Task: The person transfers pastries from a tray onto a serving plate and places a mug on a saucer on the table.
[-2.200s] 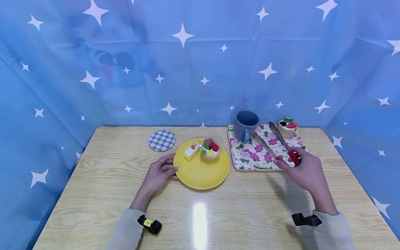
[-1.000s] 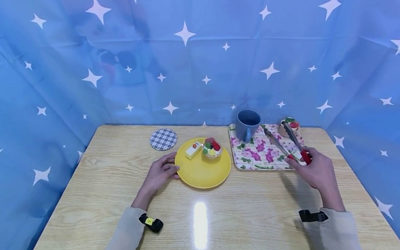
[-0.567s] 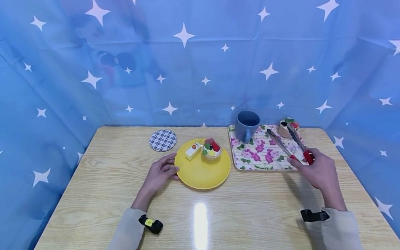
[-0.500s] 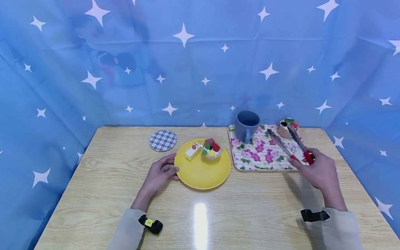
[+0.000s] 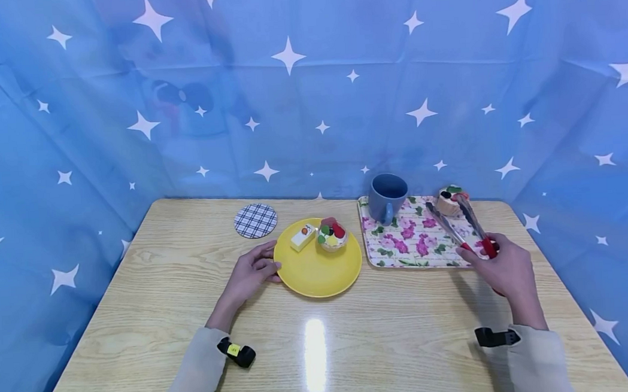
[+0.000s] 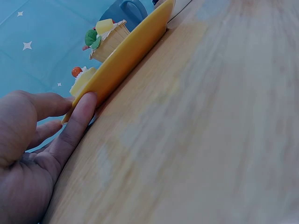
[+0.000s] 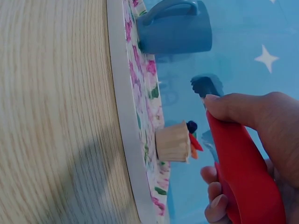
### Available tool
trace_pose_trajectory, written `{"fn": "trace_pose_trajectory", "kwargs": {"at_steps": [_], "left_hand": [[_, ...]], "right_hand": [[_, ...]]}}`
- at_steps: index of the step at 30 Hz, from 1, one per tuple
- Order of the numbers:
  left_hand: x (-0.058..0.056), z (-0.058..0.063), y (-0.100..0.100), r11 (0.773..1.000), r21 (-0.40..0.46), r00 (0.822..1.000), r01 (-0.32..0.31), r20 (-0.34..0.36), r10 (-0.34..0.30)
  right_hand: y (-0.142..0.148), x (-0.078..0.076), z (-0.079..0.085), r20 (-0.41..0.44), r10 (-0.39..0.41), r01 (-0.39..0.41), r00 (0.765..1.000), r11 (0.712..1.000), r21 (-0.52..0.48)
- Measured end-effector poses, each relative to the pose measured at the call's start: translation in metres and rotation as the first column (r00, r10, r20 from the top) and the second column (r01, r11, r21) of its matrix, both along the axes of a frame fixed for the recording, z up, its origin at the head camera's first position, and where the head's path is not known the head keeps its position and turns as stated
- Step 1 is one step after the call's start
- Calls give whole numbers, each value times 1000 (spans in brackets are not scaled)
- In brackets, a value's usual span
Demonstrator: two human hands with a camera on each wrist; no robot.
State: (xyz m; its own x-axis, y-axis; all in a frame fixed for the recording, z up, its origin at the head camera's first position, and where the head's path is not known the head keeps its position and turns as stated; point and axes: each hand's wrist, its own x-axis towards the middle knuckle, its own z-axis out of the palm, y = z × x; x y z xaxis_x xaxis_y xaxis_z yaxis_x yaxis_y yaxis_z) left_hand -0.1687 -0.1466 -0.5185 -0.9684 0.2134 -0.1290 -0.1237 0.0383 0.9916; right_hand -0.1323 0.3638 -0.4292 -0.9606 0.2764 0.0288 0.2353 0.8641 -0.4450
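Observation:
My left hand (image 5: 248, 273) pinches the left rim of a yellow plate (image 5: 319, 279). On the plate lie a small cake slice (image 5: 303, 237) and a fruit tart (image 5: 331, 235). My right hand (image 5: 506, 265) holds metal tongs with red handles (image 7: 245, 170), their arms spread apart. In the head view, the tong tips reach the front of a second fruit tart (image 5: 447, 203), one arm overlapping its right side. In the right wrist view, they appear above that tart, which stands in a pleated paper cup on a flowered tray (image 5: 372, 243).
A blue mug (image 5: 384, 208) stands at the tray's back left corner, handle facing me. A round checked coaster (image 5: 255, 220) lies behind the plate to the left. The wooden table (image 5: 249, 380) ends at a blue starred curtain (image 5: 308, 100).
My right hand has carried the tongs rightward, from near the mug over to the tart on the tray. My left hand keeps its hold on the plate.

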Motion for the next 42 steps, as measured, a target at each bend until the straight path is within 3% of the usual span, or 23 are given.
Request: {"fn": "trace_pose_trajectory", "kwargs": {"at_steps": [12, 31, 42], "left_hand": [[0, 0, 0, 1000, -2, 1000, 12, -15, -12], [1, 1, 0, 1000, 0, 1000, 4, 6, -4], [1, 2, -1, 1000, 11, 1000, 10, 7, -10]], "right_hand": [[7, -1, -1, 52, -68, 69, 996, 998, -7], [23, -9, -3, 93, -92, 94, 991, 996, -11], [33, -22, -6, 82, -65, 63, 995, 997, 34]]}}
